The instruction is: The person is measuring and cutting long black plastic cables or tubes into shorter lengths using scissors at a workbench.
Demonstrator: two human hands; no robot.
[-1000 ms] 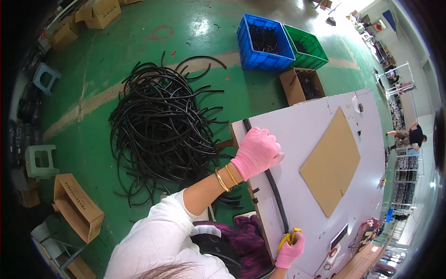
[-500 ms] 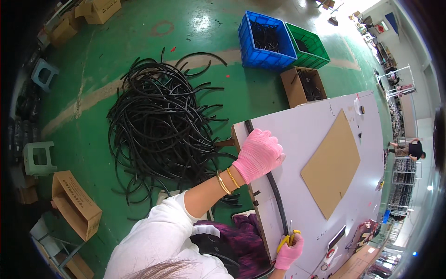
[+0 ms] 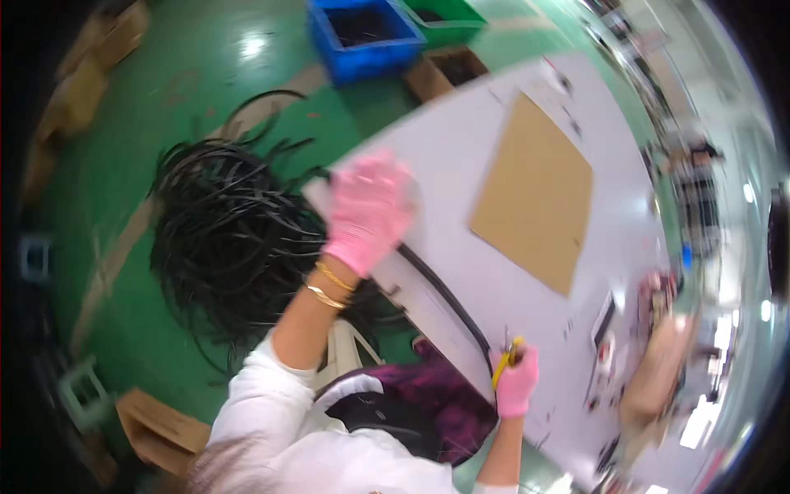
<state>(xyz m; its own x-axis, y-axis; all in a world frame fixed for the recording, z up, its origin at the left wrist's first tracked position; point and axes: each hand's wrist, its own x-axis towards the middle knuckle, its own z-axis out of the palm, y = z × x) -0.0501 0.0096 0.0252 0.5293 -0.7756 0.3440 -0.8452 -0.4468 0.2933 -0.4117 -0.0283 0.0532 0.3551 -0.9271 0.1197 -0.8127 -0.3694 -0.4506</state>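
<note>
My left hand (image 3: pixel 370 206), in a pink glove, is closed over a black rubber hose (image 3: pixel 444 288) near the table's left corner; motion smears its fingers. From under that hand the hose curves along the table's near edge toward my right hand (image 3: pixel 518 385), also in a pink glove. Yellow-handled scissors (image 3: pixel 504 362) are gripped in my right hand, their thin metal tip pointing away from me. The hose's near end lies close beside the scissors; whether they touch is too blurred to tell.
A large tangled heap of black hoses (image 3: pixel 239 239) lies on the green floor left of the white table (image 3: pixel 436 189). A brown cardboard sheet (image 3: pixel 535 198) rests on the tabletop. Beyond stand a blue crate (image 3: pixel 370 62), a green crate (image 3: pixel 453 33) and a cardboard box (image 3: pixel 420 81).
The view has shifted and blurred, with the table and crates now higher and further left. My left hand stays over the hose, and the scissors remain in my right hand.
</note>
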